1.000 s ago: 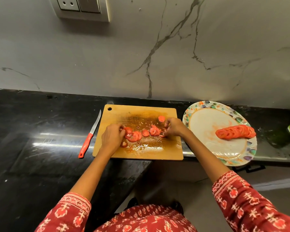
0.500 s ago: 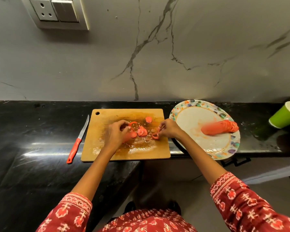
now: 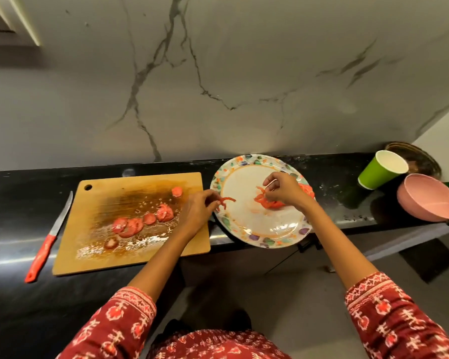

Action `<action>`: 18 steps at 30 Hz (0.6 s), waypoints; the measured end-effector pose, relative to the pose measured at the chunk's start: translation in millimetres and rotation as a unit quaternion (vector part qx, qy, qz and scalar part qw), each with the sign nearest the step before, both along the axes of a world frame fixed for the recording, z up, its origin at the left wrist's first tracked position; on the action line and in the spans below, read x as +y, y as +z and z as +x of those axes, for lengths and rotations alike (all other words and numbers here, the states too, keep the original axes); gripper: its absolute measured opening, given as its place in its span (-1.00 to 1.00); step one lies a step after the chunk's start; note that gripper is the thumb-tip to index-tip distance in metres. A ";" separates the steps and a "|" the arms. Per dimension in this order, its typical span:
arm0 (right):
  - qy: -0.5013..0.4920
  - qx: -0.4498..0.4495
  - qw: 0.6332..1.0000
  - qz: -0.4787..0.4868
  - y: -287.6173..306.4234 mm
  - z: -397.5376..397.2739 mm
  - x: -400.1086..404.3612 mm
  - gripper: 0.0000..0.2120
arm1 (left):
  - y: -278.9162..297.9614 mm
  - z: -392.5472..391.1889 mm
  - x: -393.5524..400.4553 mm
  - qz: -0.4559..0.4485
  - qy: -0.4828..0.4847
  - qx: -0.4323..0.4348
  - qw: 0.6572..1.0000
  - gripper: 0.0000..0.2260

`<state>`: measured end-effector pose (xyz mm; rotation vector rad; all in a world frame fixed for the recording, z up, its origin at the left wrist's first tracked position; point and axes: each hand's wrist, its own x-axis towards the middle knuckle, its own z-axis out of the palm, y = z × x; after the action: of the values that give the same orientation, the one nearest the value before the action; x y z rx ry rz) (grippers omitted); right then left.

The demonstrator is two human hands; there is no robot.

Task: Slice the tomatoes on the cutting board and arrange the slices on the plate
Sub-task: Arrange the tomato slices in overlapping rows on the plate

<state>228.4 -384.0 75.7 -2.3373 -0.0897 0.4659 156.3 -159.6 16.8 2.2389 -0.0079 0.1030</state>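
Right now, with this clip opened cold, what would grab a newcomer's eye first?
Both hands are carrying tomato to the patterned plate: the left hand pinches a thin slice at its near-left rim, and the right hand pinches another over the slices already on it. Next is the juice-stained cutting board left of the plate, with several tomato slices on it. The red-handled knife lies on the black counter left of the board.

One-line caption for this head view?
Both hands, left and right, carry tomato slices from cutting board to plate.
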 end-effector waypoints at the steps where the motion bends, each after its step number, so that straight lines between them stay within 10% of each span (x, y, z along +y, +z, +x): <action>1: -0.005 0.001 1.000 -0.002 -1.1 3.0 -8.6 -0.76 | -2.0 6.2 -11.6 -0.004 -0.009 0.008 1.000 -0.90; 18: -0.014 -0.101 0.994 -0.039 -45.6 12.8 -30.9 -0.88 | -30.8 71.8 -99.1 -0.026 -0.008 0.080 0.996 -0.93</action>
<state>241.2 -414.9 30.1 -2.4545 -0.1365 0.2214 228.1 -258.7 -14.1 2.1882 0.0621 -0.0838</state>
